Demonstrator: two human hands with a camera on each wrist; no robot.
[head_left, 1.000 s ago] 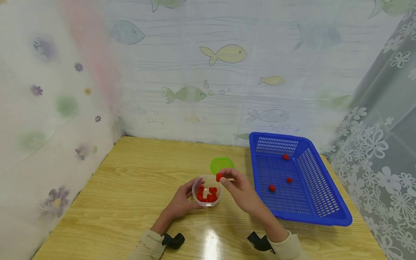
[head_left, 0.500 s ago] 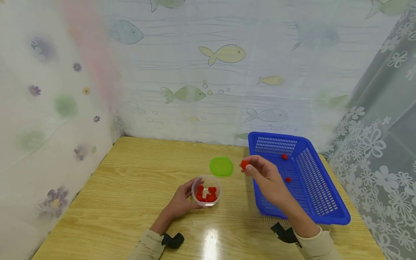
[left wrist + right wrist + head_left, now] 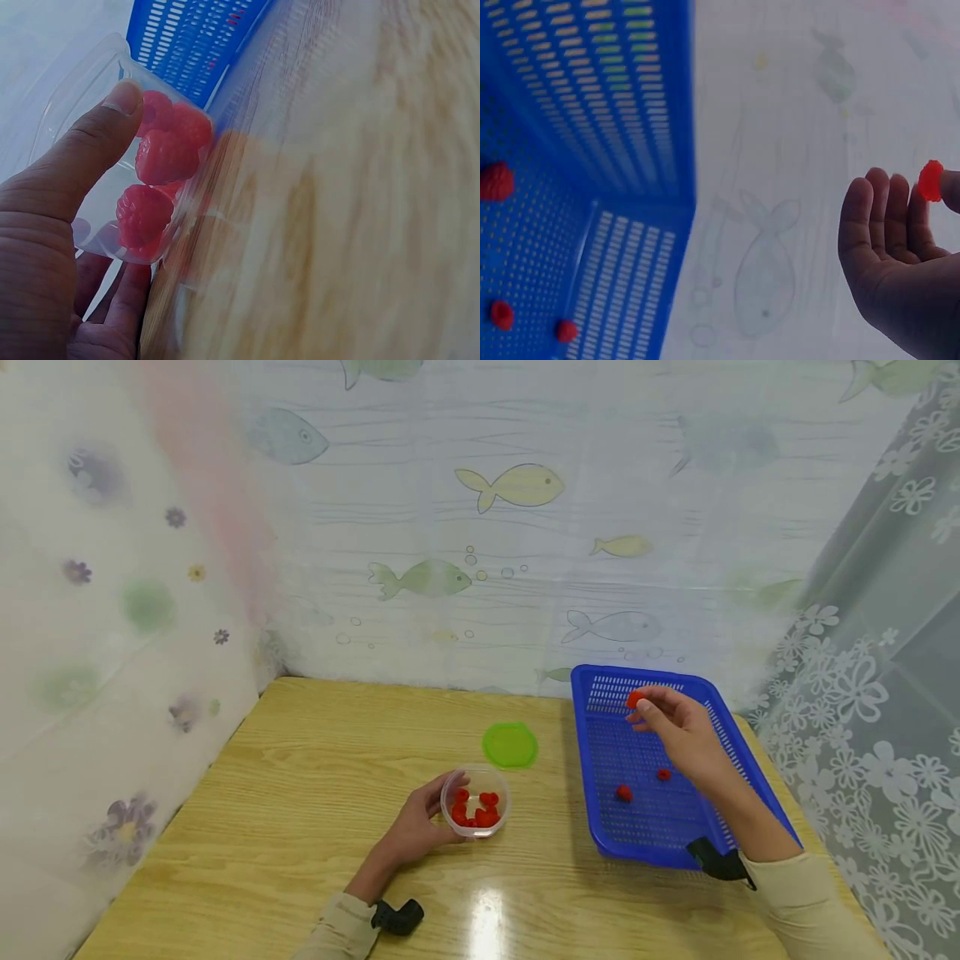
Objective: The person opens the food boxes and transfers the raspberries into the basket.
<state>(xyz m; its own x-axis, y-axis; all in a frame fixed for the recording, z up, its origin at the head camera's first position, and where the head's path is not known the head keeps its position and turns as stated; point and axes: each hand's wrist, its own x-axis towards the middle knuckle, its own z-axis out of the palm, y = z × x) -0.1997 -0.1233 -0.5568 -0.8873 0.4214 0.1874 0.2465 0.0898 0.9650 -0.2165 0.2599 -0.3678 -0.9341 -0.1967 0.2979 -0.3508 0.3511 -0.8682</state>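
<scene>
Berry (image 3: 633, 700) hangs pinched in right hand (image 3: 686, 735) above blue basket (image 3: 611, 756); left hand (image 3: 417, 825) grips clear tub (image 3: 480, 781) holding red berries (image 3: 486, 817); green lid (image 3: 510, 745) lies near tub.

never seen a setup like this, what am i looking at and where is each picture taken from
There's no robot here, just a person's two bare hands, filmed by three cameras. The wide view comes from the head, looking forward and down; the other two come from cameras on each wrist.

The left hand holds a clear tub with several red berries inside. The right hand pinches a single red berry, raised clear of the table.

On the wooden table sit a blue basket and a flat green lid. The right wrist view shows three more berries in the basket.
</scene>
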